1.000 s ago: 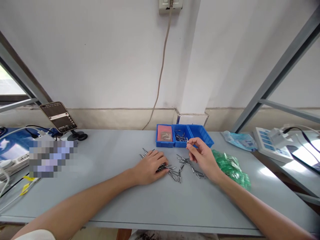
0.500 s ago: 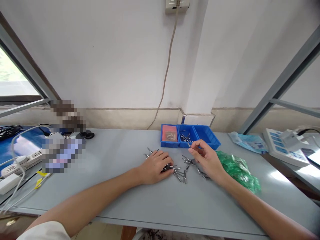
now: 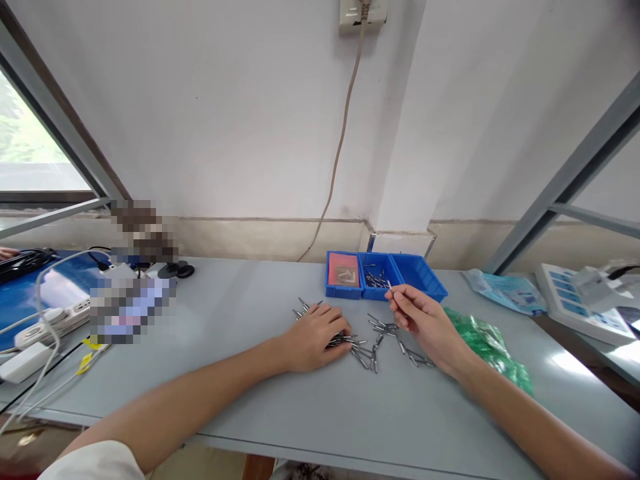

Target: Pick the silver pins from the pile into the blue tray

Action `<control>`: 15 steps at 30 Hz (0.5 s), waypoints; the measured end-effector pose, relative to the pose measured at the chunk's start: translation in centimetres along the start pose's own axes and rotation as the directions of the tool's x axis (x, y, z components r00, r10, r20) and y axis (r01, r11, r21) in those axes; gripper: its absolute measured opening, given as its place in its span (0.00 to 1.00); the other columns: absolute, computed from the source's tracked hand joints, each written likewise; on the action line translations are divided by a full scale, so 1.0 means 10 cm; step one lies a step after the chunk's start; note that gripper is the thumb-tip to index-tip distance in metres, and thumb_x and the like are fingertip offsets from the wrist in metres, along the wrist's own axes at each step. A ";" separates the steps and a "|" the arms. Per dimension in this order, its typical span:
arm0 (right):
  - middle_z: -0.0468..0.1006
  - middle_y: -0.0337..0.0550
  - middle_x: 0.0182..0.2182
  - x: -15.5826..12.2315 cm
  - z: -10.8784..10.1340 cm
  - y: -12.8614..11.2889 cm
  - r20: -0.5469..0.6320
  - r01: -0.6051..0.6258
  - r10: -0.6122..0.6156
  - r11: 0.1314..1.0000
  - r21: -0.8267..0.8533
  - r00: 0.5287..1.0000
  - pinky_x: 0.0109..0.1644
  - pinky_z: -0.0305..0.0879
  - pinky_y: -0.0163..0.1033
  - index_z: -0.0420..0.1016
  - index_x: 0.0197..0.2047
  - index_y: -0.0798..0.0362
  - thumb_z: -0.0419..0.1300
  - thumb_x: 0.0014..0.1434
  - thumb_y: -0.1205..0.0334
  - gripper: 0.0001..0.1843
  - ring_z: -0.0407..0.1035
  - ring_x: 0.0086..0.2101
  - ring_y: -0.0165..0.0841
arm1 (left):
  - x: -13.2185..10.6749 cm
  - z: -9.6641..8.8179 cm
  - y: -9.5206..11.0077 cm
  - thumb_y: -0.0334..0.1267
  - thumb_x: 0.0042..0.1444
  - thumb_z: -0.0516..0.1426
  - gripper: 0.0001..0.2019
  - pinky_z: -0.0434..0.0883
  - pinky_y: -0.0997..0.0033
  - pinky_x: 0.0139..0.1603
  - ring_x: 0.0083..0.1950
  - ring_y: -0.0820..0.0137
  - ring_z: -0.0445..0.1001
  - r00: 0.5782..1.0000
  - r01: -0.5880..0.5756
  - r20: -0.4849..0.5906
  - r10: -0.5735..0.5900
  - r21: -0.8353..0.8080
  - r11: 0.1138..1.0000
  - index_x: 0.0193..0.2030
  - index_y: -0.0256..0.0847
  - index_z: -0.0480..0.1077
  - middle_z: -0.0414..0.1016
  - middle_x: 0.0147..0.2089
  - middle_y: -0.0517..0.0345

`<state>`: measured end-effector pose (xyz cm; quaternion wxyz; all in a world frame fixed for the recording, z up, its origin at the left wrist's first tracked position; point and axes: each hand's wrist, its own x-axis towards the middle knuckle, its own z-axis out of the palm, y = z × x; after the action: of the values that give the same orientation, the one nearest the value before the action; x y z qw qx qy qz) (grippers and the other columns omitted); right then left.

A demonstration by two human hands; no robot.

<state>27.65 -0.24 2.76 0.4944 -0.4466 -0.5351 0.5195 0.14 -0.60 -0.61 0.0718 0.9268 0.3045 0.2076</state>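
Note:
My left hand (image 3: 317, 338) is cupped palm-down over a heap of thin, shiny metal pins, its fingers curved and slightly apart. Some pins (image 3: 361, 351) spill out to the right of its thumb; others poke out beyond the knuckles. Between thumb and fingertips, my right hand (image 3: 417, 320) pinches one slim metal pin (image 3: 389, 285), tip upward. That hand hovers in front of a blue divided tray (image 3: 345, 292). More pins (image 3: 373, 277) lie in the tray's middle compartment. A looser group of pins (image 3: 383, 327) is scattered on the table between my hands.
In the tray's left compartment are a pink card (image 3: 343, 261) and a small clear packet. Crumpled green plastic (image 3: 493, 343) lies beside my right forearm. Farther right are a light-blue packet (image 3: 505, 291) and a white power strip (image 3: 575, 300). Cables and another power strip (image 3: 55, 327) crowd the left.
My right hand has turned, and the pin in its pinch now points up more steeply. My left hand stays on the heap. The whole view has shifted slightly.

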 end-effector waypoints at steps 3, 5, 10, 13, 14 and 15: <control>0.70 0.40 0.34 0.00 0.01 -0.01 0.009 -0.027 0.027 0.999 0.039 1.000 0.28 0.57 0.37 0.79 0.45 0.49 0.68 0.64 0.41 0.19 0.57 0.27 0.28 | 0.00 0.00 0.00 0.46 0.72 0.57 0.09 0.65 0.60 0.53 0.50 0.62 0.71 1.000 0.000 -0.004 0.000 0.005 1.000 0.50 0.44 0.70 0.74 0.49 0.53; 0.70 0.40 0.35 -0.01 0.02 -0.01 0.012 -0.035 0.035 0.998 0.060 0.999 0.29 0.58 0.38 0.79 0.44 0.48 0.68 0.63 0.42 0.19 0.57 0.27 0.28 | 0.00 0.00 0.00 0.46 0.72 0.58 0.09 0.65 0.60 0.53 0.49 0.62 0.71 1.000 0.005 -0.005 -0.005 0.006 1.000 0.50 0.44 0.70 0.74 0.49 0.54; 0.72 0.39 0.36 -0.01 0.03 -0.02 0.001 -0.020 0.020 0.995 0.096 1.000 0.29 0.58 0.38 0.78 0.43 0.48 0.70 0.61 0.42 0.19 0.59 0.27 0.29 | 0.00 -0.02 0.01 0.46 0.72 0.58 0.09 0.65 0.60 0.53 0.50 0.62 0.71 1.000 0.008 0.004 -0.008 0.004 1.000 0.50 0.44 0.70 0.74 0.49 0.54; 0.72 0.39 0.35 0.00 0.02 -0.02 -0.020 -0.008 0.009 0.998 0.068 1.000 0.29 0.58 0.38 0.76 0.43 0.47 0.71 0.60 0.41 0.20 0.60 0.27 0.29 | 0.00 -0.02 0.01 0.46 0.72 0.58 0.09 0.65 0.61 0.53 0.50 0.62 0.71 1.000 0.002 -0.001 -0.002 0.003 1.000 0.50 0.44 0.70 0.74 0.49 0.54; 0.72 0.38 0.34 0.00 0.02 -0.01 -0.027 0.000 0.002 0.999 0.053 1.000 0.29 0.58 0.38 0.75 0.44 0.47 0.71 0.60 0.41 0.21 0.60 0.27 0.29 | 0.00 -0.02 0.01 0.46 0.72 0.58 0.09 0.64 0.61 0.53 0.50 0.62 0.71 1.000 0.000 -0.005 0.000 0.003 1.000 0.50 0.44 0.70 0.74 0.49 0.54; 0.71 0.37 0.32 0.01 0.02 0.00 -0.034 0.009 -0.008 0.999 0.033 0.999 0.29 0.58 0.38 0.74 0.44 0.47 0.71 0.60 0.40 0.21 0.60 0.26 0.30 | 0.00 -0.02 0.01 0.46 0.72 0.58 0.09 0.64 0.61 0.53 0.50 0.62 0.71 1.000 -0.001 -0.008 0.001 0.003 1.000 0.50 0.44 0.70 0.74 0.49 0.54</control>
<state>27.41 -0.21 2.81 0.5128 -0.4447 -0.5199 0.5186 0.13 -0.65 -0.42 0.0690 0.9263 0.3046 0.2109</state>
